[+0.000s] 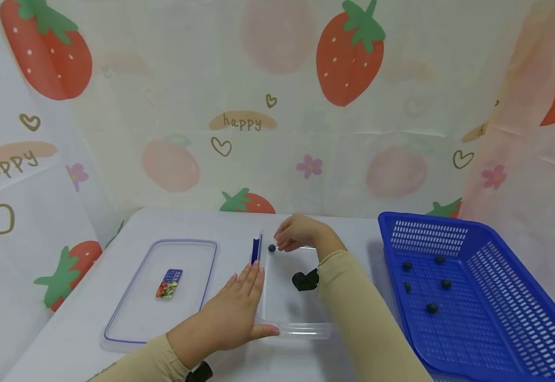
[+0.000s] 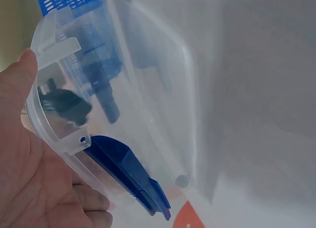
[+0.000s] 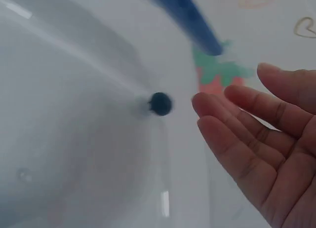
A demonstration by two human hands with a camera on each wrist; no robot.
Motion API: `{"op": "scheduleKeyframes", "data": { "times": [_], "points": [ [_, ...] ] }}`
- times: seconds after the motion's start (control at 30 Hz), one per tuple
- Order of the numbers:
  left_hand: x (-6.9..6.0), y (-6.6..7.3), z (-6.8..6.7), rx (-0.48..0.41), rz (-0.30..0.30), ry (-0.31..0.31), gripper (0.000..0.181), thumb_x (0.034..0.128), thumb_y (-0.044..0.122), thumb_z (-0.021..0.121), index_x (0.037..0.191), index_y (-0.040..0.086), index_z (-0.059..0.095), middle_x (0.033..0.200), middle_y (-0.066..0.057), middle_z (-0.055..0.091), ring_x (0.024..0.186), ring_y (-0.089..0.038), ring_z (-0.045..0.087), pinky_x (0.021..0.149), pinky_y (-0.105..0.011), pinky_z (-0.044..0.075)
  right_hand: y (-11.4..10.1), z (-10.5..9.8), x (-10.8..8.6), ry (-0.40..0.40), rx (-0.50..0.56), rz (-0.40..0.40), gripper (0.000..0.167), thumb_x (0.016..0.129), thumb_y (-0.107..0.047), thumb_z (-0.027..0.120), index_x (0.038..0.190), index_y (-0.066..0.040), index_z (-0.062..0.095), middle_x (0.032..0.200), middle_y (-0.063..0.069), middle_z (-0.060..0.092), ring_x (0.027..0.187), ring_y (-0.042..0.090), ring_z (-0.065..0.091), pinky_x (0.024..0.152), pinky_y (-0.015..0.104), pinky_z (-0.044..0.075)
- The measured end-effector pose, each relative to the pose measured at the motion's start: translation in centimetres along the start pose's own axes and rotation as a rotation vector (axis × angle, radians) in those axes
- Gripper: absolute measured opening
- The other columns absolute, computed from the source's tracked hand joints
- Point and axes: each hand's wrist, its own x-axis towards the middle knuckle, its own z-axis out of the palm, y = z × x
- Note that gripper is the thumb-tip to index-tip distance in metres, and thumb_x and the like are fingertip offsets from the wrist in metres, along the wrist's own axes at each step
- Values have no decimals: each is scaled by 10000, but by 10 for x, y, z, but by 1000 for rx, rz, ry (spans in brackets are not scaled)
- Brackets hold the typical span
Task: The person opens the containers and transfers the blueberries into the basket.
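A clear plastic box (image 1: 287, 313) stands in the middle of the table, with a blue latch (image 2: 126, 164) on its left side. My left hand (image 1: 236, 310) rests along the box's left rim, fingers straight in the head view and thumb at the near corner. My right hand (image 1: 298, 233) is over the far end of the box, fingers loosely bent and holding nothing. A small dark ball (image 3: 161, 104) lies in the box's far left corner, apart from the right fingertips. Through the clear wall, this ball (image 2: 182, 181) shows faintly in the left wrist view.
On the left lies a clear lid (image 1: 191, 313) with a blue-edged rim and a colourful label (image 1: 169, 283). A blue basket (image 1: 477, 339) at the right holds several small dark balls. Behind the table hangs a strawberry-print curtain (image 1: 267, 175). A black device (image 1: 305, 280) sits at the right wrist.
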Motion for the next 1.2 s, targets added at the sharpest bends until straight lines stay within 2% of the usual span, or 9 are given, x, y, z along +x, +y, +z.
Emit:
{"op": "scheduleKeyframes", "data": {
  "times": [0.2, 0.33, 0.6, 0.73, 0.83, 0.93, 1.2],
  "points": [
    [0, -1, 0, -4, 5, -2, 1088, 757, 802, 223, 1434, -47, 165, 1501, -222, 81, 1382, -329, 76, 1076, -487, 194, 10, 15, 13, 19, -143, 61, 258, 862, -39, 589, 1111, 28, 608, 977, 129, 640, 888, 246, 614, 760, 290, 520],
    [0, -1, 0, 3, 4, -1, 1086, 758, 801, 227, 1433, -48, 167, 1501, -222, 78, 1381, -332, 79, 1075, -487, 197, 15, 19, 19, 30, -204, 72, 322, 841, -16, 600, 1162, 13, 591, 1047, 102, 614, 878, 188, 576, 778, 280, 509],
    [-1, 0, 0, -3, 6, 12, 1081, 763, 792, 254, 1429, -55, 172, 1498, -228, 86, 1379, -335, 87, 1071, -492, 202, 22, 23, 24, -5, -164, 34, 415, 846, -3, 577, 1254, 40, 514, 1191, 135, 566, 956, 174, 548, 841, 290, 486],
    [-1, 0, 0, -12, 3, 7, 1065, 775, 775, 294, 1431, -53, 167, 1499, -226, 80, 1381, -329, 71, 1072, -496, 198, 22, 25, 22, -14, -233, 4, 433, 840, -26, 591, 1265, 17, 518, 1222, 123, 556, 1043, 180, 531, 907, 321, 452],
    [0, 0, 0, -19, -1, 3, 1036, 792, 741, 358, 1432, -50, 166, 1500, -224, 79, 1382, -326, 69, 1074, -495, 191, 21, 25, 22, -14, -291, -18, 428, 830, -40, 603, 1253, -9, 544, 1223, 99, 566, 1038, 167, 532, 921, 328, 440],
    [0, 0, 1, -23, -3, 5, 1013, 804, 709, 405, 1433, -49, 164, 1501, -222, 81, 1382, -326, 75, 1077, -494, 185, 21, 25, 22, -13, -300, -24, 419, 823, -37, 608, 1239, -19, 562, 1224, 84, 570, 1008, 156, 533, 913, 326, 443],
    [1, 0, 2, -22, 1, 10, 1011, 805, 709, 404, 1435, -44, 165, 1502, -217, 81, 1382, -328, 84, 1076, -496, 185, 20, 26, 24, 9, -307, -31, 417, 819, -41, 614, 1233, -22, 565, 1183, 86, 585, 1007, 172, 539, 921, 347, 443]
  ]
}}
